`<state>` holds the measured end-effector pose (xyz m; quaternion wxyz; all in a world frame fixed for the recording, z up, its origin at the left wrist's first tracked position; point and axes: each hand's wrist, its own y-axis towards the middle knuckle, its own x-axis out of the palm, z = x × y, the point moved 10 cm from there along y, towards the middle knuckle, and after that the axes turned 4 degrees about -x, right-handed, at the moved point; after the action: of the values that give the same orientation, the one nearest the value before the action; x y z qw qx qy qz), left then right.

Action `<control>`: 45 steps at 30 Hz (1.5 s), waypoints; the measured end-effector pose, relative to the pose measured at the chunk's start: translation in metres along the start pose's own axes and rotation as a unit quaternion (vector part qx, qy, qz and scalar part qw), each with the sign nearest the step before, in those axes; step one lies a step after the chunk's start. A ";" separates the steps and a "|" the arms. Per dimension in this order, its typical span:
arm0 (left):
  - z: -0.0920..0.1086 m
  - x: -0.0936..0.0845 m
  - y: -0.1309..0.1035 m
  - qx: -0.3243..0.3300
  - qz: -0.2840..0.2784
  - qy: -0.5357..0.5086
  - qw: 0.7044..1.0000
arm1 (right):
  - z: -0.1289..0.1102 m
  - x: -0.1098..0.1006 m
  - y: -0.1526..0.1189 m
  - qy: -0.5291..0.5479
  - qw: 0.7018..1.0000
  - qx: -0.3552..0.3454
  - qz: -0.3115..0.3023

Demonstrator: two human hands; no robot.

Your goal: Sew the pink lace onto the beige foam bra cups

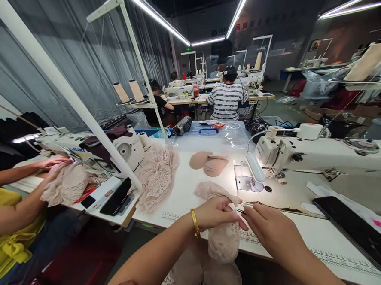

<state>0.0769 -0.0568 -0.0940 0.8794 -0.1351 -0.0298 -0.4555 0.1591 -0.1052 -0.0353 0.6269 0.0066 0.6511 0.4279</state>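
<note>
My left hand [218, 212], with a gold bangle on its wrist, is closed on a pale beige lace piece [225, 243]. Part of the lace hangs below the fingers over the table's front edge, and a sheer part lies on the table beyond them. My right hand [269, 226] is closed on small metal thread snips [247, 205], their tips against the fabric by my left fingers. The handle is mostly hidden by the fingers. More beige fabric [201, 266] lies in my lap.
A sewing machine [307, 152] with a lit lamp [255, 166] stands right, a black phone [360, 231] before it. Beige cup pads [209, 163] and heaped lace [156, 174] lie on the table. At left, a co-worker's hands [54, 166] hold lace at another machine.
</note>
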 end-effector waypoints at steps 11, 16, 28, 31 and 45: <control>0.025 -0.023 -0.023 -0.024 0.012 0.065 0.998 | 0.012 0.006 -0.020 0.045 0.998 0.038 -0.022; 0.018 -0.021 -0.017 -0.011 0.016 0.032 0.999 | 0.018 0.005 -0.020 0.087 0.994 0.070 -0.013; 0.005 -0.022 -0.012 0.013 0.062 0.033 0.997 | 0.015 0.020 -0.031 0.136 0.977 0.136 -0.090; 0.003 -0.022 -0.011 0.018 0.068 0.043 0.997 | 0.011 0.025 -0.026 0.129 0.978 0.141 -0.080; 0.003 -0.019 -0.015 -0.003 0.088 0.070 0.994 | 0.018 0.015 -0.034 0.137 0.972 0.178 -0.071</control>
<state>0.0537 -0.0490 -0.0913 0.9156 -0.1076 0.0450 -0.3848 0.1889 -0.1084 -0.0641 0.5495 0.0128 0.7950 0.2566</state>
